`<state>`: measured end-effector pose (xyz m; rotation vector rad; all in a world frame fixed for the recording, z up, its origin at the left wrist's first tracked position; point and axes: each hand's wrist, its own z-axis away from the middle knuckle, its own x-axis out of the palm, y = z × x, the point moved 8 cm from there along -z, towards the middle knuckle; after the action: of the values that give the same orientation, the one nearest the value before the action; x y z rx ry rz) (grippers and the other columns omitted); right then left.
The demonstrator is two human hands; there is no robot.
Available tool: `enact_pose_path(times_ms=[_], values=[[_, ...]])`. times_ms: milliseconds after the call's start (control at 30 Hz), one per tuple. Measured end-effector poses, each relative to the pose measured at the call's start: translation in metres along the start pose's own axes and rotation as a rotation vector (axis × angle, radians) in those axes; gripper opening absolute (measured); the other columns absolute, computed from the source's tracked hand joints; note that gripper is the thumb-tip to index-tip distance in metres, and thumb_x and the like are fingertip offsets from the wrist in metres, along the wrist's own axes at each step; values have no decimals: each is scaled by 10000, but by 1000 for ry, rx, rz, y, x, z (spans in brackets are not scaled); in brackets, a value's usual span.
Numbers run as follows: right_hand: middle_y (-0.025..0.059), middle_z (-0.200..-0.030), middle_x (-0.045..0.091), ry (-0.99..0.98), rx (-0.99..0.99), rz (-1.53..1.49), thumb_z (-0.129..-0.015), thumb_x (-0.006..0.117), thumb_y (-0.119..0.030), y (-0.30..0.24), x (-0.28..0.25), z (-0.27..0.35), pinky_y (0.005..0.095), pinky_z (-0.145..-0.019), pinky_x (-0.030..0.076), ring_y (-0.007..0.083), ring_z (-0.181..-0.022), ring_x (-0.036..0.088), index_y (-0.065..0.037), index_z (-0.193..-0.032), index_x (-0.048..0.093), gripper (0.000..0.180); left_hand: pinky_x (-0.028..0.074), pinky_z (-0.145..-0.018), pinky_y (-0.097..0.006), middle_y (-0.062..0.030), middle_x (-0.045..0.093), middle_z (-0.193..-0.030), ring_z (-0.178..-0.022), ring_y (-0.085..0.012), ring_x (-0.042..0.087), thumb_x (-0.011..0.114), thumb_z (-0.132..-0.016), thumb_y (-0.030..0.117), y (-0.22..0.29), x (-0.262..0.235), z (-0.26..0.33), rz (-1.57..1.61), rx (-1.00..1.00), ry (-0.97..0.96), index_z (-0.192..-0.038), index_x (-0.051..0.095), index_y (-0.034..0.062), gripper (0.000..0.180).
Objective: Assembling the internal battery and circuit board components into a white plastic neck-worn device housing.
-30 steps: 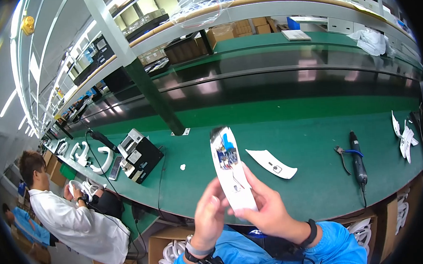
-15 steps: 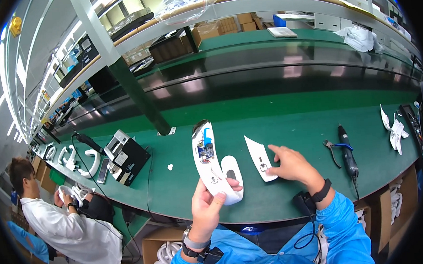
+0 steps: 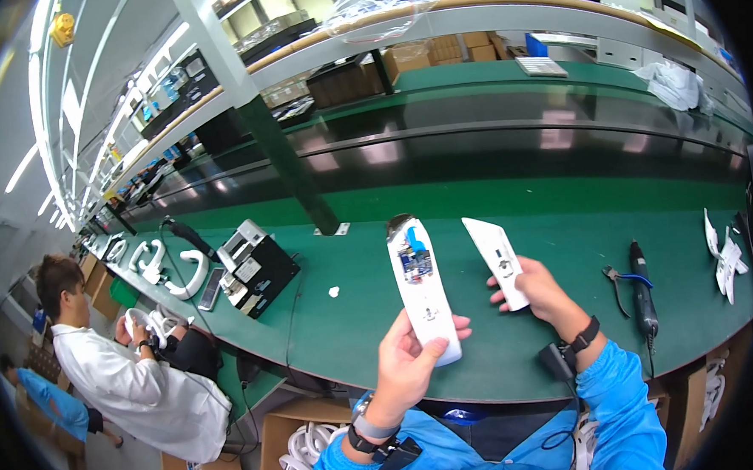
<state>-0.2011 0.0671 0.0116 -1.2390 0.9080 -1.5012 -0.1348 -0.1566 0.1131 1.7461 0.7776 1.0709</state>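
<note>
A: Entry, largest first. What lies under both hands?

B: Green workbench (image 3: 356, 338), running out ahead of the hands and off to both sides. A person in a white coat (image 3: 138, 392) sits far off the left hand's outer side, at the bench edge.

A: Next in size?

B: Black box-shaped instrument (image 3: 259, 271), ahead and outward of the left hand, on the bench. A black electric screwdriver (image 3: 643, 285) lies on the bench just outward of the right hand; blue-handled pliers (image 3: 621, 277) rest beside it, on the side nearer the hand.

A: Left hand?

B: Left hand (image 3: 409, 365) is clasped around the lower end of 1 long white device body (image 3: 422, 288), raised off the bench, tilted slightly. Upper end is open, with a circuit board and a blue part exposed.

A: Right hand?

B: Right hand (image 3: 537, 290) grips 1 flat white cover piece (image 3: 497, 258) by its near end; the rest juts ahead of the fingers. The 2 held parts are near, not touching.

A: Smallest?

B: White scrap (image 3: 333, 292) on the bench, ahead and outward of the left hand.
</note>
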Motion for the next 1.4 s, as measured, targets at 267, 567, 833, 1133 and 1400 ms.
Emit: enact_pose_path(times_ms=[267,567,833,1133,1400], values=[[98,-899,610,1,-297,-454,-1055,354,-330,-79,38,65,309,-582,519,155,-691,593,-18,-1228,510,389,514,-913,-338,-122,615,-1108,-1004,-186,620,599,-946,85,-19,24,-13,-93,-35,-73,-1385,381,-21,501],[130,-1197,625,-185,-346,-446,-857,684,-44,-91,98,97,323,-811,548,173,-1008,639,44,-1314,490,504,484,-933,-309,-108,600,-1158,-1046,-153,593,675,-901,93,-13,33,-10,-270,106,-40,-1491,274,-16,722],[117,-1104,659,-170,-408,-148,-795,720,0,-95,108,104,255,-696,529,145,-905,648,22,-1173,561,411,503,-843,-294,-82,596,-1121,-932,-137,600,556,-1002,248,-12,20,4,-199,9,-122,-1442,351,-17,553],[98,-999,641,35,-1102,1079,-728,769,-208,-147,109,145,421,-729,485,286,-846,621,-96,-883,693,206,524,-717,-262,-75,616,-1015,-862,-115,601,571,-999,260,0,18,10,-192,-117,-330,-1431,392,-19,544],[92,-1061,626,-347,-1238,1093,-698,792,-265,-159,150,147,576,-993,445,277,-954,602,-271,-1104,750,408,516,-649,-234,-34,609,-906,-735,-80,596,544,-1010,328,36,16,16,-52,-353,-450,-1331,484,28,444]])
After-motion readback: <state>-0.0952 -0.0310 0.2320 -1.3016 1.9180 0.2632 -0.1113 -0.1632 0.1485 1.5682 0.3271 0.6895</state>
